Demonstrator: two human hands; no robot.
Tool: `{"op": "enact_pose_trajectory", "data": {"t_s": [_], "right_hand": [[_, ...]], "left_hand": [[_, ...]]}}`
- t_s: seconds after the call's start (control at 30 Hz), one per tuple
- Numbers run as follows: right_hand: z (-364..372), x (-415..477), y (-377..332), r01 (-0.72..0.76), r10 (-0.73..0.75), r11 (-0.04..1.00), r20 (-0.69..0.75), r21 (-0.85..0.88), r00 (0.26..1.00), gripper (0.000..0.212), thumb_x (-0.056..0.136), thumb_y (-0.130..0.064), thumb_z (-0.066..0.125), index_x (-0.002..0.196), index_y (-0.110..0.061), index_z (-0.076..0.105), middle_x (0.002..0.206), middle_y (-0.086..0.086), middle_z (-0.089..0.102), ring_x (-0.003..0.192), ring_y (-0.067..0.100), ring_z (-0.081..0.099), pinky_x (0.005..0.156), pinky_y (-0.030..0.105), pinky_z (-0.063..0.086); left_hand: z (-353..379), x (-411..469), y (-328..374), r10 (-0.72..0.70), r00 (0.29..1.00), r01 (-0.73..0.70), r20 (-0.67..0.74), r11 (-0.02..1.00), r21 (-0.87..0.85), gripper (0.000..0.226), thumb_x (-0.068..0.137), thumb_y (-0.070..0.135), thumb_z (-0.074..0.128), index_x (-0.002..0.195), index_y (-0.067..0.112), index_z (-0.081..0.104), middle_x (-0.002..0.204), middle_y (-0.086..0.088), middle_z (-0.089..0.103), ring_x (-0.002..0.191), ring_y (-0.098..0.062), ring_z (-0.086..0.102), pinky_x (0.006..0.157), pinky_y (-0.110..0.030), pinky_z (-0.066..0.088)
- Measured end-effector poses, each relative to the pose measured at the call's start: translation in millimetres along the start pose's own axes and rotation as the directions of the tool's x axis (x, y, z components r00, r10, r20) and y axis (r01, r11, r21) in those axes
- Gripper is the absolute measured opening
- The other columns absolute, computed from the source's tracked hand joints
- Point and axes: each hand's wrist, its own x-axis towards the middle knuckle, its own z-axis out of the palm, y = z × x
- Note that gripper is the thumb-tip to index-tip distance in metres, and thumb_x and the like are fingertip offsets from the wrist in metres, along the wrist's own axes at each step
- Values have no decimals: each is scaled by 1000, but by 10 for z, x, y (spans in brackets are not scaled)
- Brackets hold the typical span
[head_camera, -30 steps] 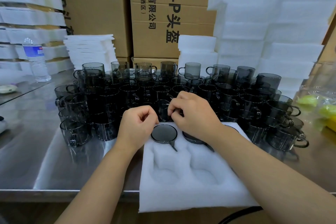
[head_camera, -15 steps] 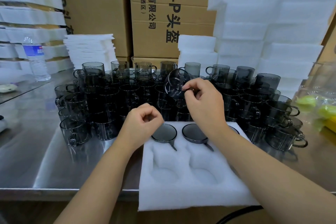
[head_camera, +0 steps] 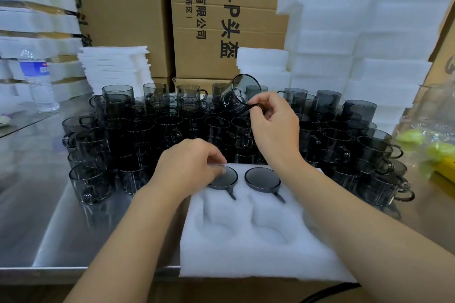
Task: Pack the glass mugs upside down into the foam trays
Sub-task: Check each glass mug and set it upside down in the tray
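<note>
A brushed steel table (head_camera: 49, 204) fills the lower half of the view, backed by a wall of tall cardboard boxes (head_camera: 138, 19) printed with black characters. Stacks of white foam blocks (head_camera: 357, 44) rise along the table's far right corner. A lower stack of thin foam sheets (head_camera: 115, 66) sits at the far edge towards the left, and a water bottle (head_camera: 37, 81) stands near the far left corner. A clear bag (head_camera: 428, 145) with yellow-green contents lies at the right edge.

Smoky glass mugs (head_camera: 147, 135) stand upright and crowded together across the middle of the table. A foam tray (head_camera: 246, 253) lies at the near edge. In its far row, the left packed mug (head_camera: 227, 177) and the right packed mug (head_camera: 262, 178) sit upside down side by side, handles pointing towards the near edge. Two hollow pockets show in the near row.

The left hand (head_camera: 189, 170) is curled, its fingertips pinching the far rim of the left packed mug. The right hand (head_camera: 273, 128) pinches the handle of a lifted mug (head_camera: 240, 94), tilted in the air above the crowd, well apart from the tray.
</note>
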Motion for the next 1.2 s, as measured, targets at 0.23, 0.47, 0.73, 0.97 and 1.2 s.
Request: {"op": "enact_pose_trajectory", "data": {"t_s": [0.23, 0.47, 0.73, 0.97, 1.2], "right_hand": [[104, 36, 15, 66, -65, 997, 44, -38, 997, 22, 85, -13, 52, 81, -34, 59, 73, -14, 50, 63, 2, 47, 65, 22, 39], [177, 70, 17, 111, -106, 993, 100, -46, 989, 20, 84, -11, 52, 81, -30, 59, 68, -17, 45, 60, -2, 45, 62, 20, 34], [81, 161, -35, -17, 7, 999, 219, 44, 976, 25, 83, -14, 53, 75, -37, 59, 71, -17, 57, 64, 4, 54, 70, 30, 50], [-108, 176, 30, -88, 69, 995, 313, 47, 947, 29, 88, -10, 54, 79, -37, 60, 78, -10, 60, 81, 20, 63, 79, 46, 55], [-237, 134, 89, -165, 124, 984, 385, 75, 914, 26, 89, -8, 57, 79, -32, 63, 70, -10, 59, 57, -1, 61, 82, 40, 57]], "left_hand": [[103, 92, -7, -7, 1000, 6, -6, 985, -171, 11, 81, 26, 74, 91, 30, 75, 91, 12, 71, 88, -6, 63, 79, -22, 49], [146, 115, -3, -62, 997, 51, -53, 981, -185, 9, 80, 27, 75, 88, 30, 74, 86, 12, 69, 86, -10, 63, 75, -23, 47], [132, 162, -3, -37, 997, 26, -73, 988, -149, 8, 80, 22, 75, 88, 26, 76, 76, 13, 64, 82, -11, 63, 73, -23, 46], [141, 206, 12, -63, 994, 49, -94, 989, -142, 6, 79, 25, 76, 85, 28, 76, 75, 14, 66, 82, -10, 63, 72, -23, 46], [157, 184, 24, -119, 985, 98, -122, 981, -166, 5, 78, 27, 77, 82, 30, 77, 68, 17, 62, 79, -11, 62, 71, -24, 49]]}}
